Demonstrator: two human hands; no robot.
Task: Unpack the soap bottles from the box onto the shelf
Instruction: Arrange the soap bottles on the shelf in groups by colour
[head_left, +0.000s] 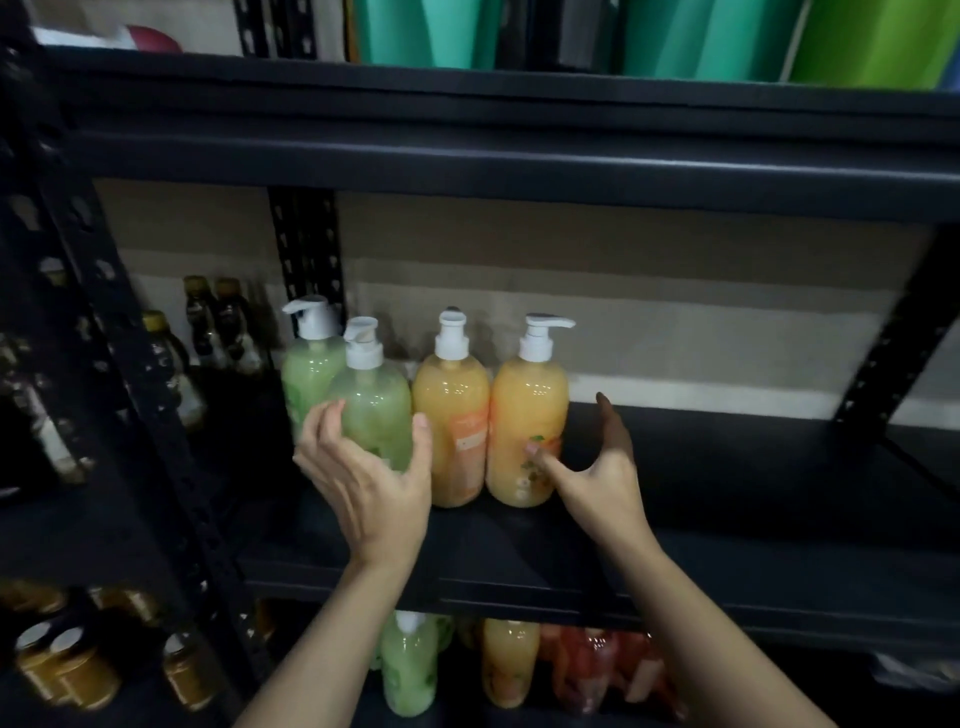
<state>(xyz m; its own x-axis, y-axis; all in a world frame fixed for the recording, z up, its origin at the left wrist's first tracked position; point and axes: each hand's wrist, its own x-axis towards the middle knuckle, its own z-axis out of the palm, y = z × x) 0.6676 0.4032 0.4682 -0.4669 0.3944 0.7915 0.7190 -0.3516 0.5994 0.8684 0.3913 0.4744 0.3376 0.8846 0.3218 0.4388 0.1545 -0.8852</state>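
Left hand (363, 483) grips the front green bottle (376, 410), likely seating it on the shelf (727, 467); right hand (597, 470), fingers (612, 423) spread (holding nothing), seems to steady the orange bottle (527, 410).

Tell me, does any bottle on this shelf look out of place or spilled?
Nothing is spilled. The front green bottle stands forward of the row, overlapping the rear green bottle; the left hand holds it. Pumps face different ways.

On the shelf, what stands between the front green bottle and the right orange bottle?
Only the left orange bottle stands between the front green bottle and the right orange bottle, as the head view shows.
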